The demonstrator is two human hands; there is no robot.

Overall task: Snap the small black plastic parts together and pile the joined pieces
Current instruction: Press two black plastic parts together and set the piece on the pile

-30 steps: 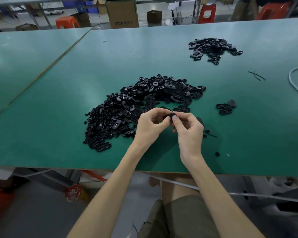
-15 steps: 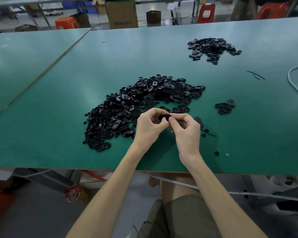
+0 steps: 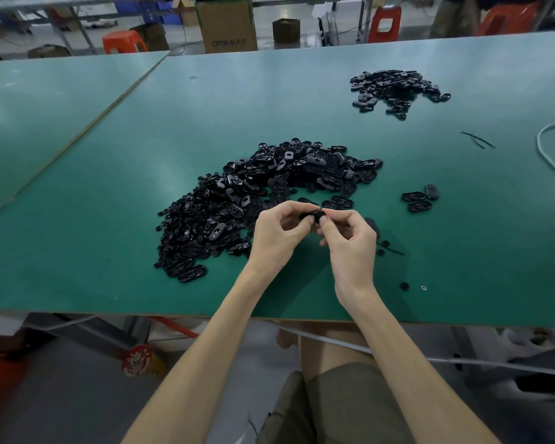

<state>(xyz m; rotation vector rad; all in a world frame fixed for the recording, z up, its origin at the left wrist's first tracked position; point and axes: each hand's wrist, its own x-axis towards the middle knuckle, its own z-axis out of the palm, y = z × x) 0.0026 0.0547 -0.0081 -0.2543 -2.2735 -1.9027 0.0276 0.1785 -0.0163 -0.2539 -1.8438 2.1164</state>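
A: status?
B: L→R. Green table (image 3: pixel 109 283). Big heap (image 3: pixel 237 200) of loose black parts sits centre-left, on the far side of the hands. Left hand (image 3: pixel 279 235) pinches the black part (image 3: pixel 311 216) w/ thumb + index tips, other fingers curled under. Right hand (image 3: pixel 350 241) pinches the same part from the right, thumb tip on it. Part is held in the air btwn both hands, over the near edge of the heap, not on the table.
A: step?
B: Looks like mid-snap, two halves pressed together. Can't tell if it's clicked yet. It's too small and fingers cover the seam.
A: next?
B: My guess: squeeze till seated, one hand lets go, the other drops it w/ the joined ones. That's prob the three pieces (image 3: pixel 418 198) just right of the hands, or the far-right pile (image 3: pixel 394 89). Can't tell which. Then pull a fresh pair from the heap.
A: diff vs 0.5 s ago?
B: Minimal. Both hands in the same spot w/ the same pinch. Part shows slightly more btwn the fingertips now. Heap, three pieces and far-right pile haven't moved.
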